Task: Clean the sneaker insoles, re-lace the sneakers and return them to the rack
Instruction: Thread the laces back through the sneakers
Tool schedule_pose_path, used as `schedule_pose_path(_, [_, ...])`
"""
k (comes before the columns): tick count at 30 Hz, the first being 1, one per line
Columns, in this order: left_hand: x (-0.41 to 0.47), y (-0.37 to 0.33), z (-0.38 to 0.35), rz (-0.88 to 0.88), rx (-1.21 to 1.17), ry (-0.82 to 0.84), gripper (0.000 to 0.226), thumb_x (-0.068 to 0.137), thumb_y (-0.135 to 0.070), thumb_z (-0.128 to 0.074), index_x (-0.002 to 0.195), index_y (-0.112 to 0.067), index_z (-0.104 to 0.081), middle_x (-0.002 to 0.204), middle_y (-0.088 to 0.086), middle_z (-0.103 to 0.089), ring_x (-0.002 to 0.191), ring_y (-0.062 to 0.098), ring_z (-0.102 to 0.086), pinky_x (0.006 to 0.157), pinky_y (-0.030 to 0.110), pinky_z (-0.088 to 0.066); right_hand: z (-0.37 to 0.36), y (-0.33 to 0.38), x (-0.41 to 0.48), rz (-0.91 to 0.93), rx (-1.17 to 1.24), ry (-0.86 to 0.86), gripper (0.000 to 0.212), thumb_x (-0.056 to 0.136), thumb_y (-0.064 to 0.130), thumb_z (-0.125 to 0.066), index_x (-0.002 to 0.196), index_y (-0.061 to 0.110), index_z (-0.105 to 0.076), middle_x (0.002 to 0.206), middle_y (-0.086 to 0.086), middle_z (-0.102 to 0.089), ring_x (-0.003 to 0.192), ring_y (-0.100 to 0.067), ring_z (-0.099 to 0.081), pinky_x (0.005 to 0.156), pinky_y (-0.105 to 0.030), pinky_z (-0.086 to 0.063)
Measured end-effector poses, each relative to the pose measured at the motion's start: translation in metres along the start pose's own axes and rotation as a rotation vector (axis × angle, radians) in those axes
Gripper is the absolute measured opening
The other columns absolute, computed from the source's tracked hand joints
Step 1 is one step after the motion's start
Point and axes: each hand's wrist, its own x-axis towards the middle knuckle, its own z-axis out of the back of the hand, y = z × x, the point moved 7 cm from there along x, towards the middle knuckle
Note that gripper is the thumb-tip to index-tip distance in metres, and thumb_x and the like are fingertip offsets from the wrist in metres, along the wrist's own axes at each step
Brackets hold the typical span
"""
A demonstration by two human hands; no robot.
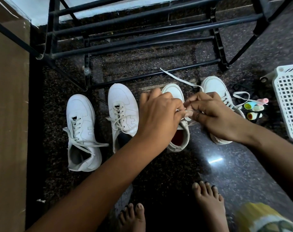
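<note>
Fingers (195,100) of the right hand (214,114) were curled, pinching the lace (181,78) just above the eyelet area of the 3rd sneaker (173,89). The left hand (159,113) met them there, fingers also curled onto the lace, tips partly hidden behind the knuckles. Both forearms reached fwd, backs of hands up, wrists roughly level, left arm crossing from lower left, right arm from the right edge. Dark speckled floor (226,164) held everything. 1 black bar rack (142,39) stood at the far side w/ nothing visible on its bars; 1 brown panel (8,114) ran down the left edge; 1 white lattice basket (289,101) sat at far right. Sneakers: 4 total, all white, toes toward the rack, in a row on the floor in front of it. The 1st sneaker (80,118) and 2nd sneaker (122,104) lay left of the hands, laced but untied. The 3rd sat under the hands, red insole showing at the heel. The 4th sneaker (214,84) sat under the right hand, its lace ends trailing right. 2 bare feet (209,198) were near the bottom edge. The pinched lace's free end ran away from the fingers toward the rack's lowest bar. Small coloured tubes (254,106) lay btwn the 4th sneaker and basket; exact count unclear.
</note>
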Motion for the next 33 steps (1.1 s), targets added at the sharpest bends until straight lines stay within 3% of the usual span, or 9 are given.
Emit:
schedule_pose_path(3, [0.000,0.017,-0.014,0.195,-0.164,0.158,0.020,0.086,-0.041,-0.063,0.077,-0.023,-0.067,0.070,-0.014,-0.053,0.081,0.014,-0.041,0.085,0.039,-0.036,-0.003,-0.001,-0.004,-0.052,0.095,-0.011,0.019,0.096,0.032,-0.046,0.098,0.023,-0.062,0.115,0.007,-0.046,0.114,-0.020,-0.037,0.100,-0.038,-0.031])
schedule_pose_path(6, [-0.006,0.035,-0.026,0.396,-0.612,0.256,0.022,0.083,-0.036,-0.067,0.075,-0.016,-0.071,0.071,-0.004,-0.068,0.069,0.016,-0.053,0.088,0.049,-0.046,0.010,0.007,-0.021,-0.041,0.123,-0.338,0.029,0.085,0.043,-0.040,0.100,0.023,-0.055,0.108,0.003,-0.047,0.107,-0.021,-0.043,0.092,-0.033,-0.032])
schedule_pose_path(8, [-0.011,0.037,-0.031,0.479,-0.798,0.296,0.015,0.086,-0.026,-0.066,0.081,-0.014,-0.073,0.080,0.002,-0.072,0.073,0.013,-0.060,0.085,0.039,-0.051,0.012,0.010,-0.033,-0.031,0.082,-0.480,0.027,0.084,0.047,-0.045,0.090,0.023,-0.055,0.097,0.004,-0.051,0.097,-0.019,-0.046,0.084,-0.028,-0.032])
schedule_pose_path(11, [-0.016,0.033,-0.037,0.533,-0.927,0.316,0.012,0.089,-0.011,-0.062,0.088,-0.005,-0.072,0.082,0.006,-0.071,0.073,0.007,-0.063,0.073,0.020,-0.050,-0.008,0.010,-0.034,-0.012,0.079,-0.398,0.033,0.085,0.055,-0.049,0.080,0.024,-0.058,0.084,0.008,-0.054,0.084,-0.015,-0.049,0.074,-0.031,-0.037])
schedule_pose_path(16, [-0.015,0.035,-0.040,0.512,-0.970,0.296,0.014,0.088,-0.012,-0.063,0.088,-0.002,-0.072,0.091,0.013,-0.073,0.092,0.024,-0.068,0.086,0.031,-0.052,-0.017,0.014,-0.027,0.090,0.287,-0.379,0.025,0.095,0.031,-0.050,0.072,0.022,-0.050,0.071,0.010,-0.047,0.068,-0.005,-0.048,0.063,-0.016,-0.035])
schedule_pose_path(20, [-0.014,0.040,-0.038,0.470,-1.014,0.303,0.012,0.087,-0.010,-0.065,0.094,-0.004,-0.073,0.094,0.011,-0.073,0.092,0.019,-0.068,0.085,0.027,-0.052,-0.007,0.005,-0.020,0.078,0.277,-0.395,0.025,0.093,0.023,-0.051,0.069,0.020,-0.048,0.063,0.012,-0.045,0.060,-0.003,-0.044,0.057,-0.015,-0.032])
schedule_pose_path(23, [-0.012,0.056,-0.034,0.432,-0.931,0.277,0.009,0.083,-0.011,-0.069,0.089,-0.015,-0.073,0.092,-0.002,-0.073,0.089,0.008,-0.067,0.088,0.028,-0.052,-0.005,-0.021,-0.017,-0.073,0.516,-0.402,0.031,0.091,0.025,-0.049,0.065,0.008,-0.043,0.056,0.010,-0.042,0.049,-0.002,-0.034,0.048,-0.013,-0.027])
schedule_pose_path(26, [-0.010,0.078,-0.024,0.337,-0.498,0.197,0.004,0.079,-0.028,-0.073,0.079,-0.032,-0.074,0.078,-0.014,-0.067,0.077,0.002,-0.056,0.087,0.037,-0.038,0.003,-0.044,-0.020,-0.200,0.634,-0.506,0.036,0.095,0.013,-0.049,0.072,-0.012,-0.041,0.063,-0.013,-0.042,0.053,-0.017,-0.030,0.043,-0.014,-0.025])
schedule_pose_path(33, [-0.015,0.108,-0.022,0.215,0.308,0.179,0.015,0.089,-0.037,-0.058,0.080,-0.034,-0.069,0.087,-0.013,-0.060,0.098,0.012,-0.045,0.068,0.030,-0.006,0.016,-0.125,-0.039,-0.578,0.693,-0.719,0.034,0.091,0.009,-0.046,0.058,0.015,-0.045,0.038,0.009,-0.040,0.030,-0.001,-0.031,0.035,-0.013,-0.020])
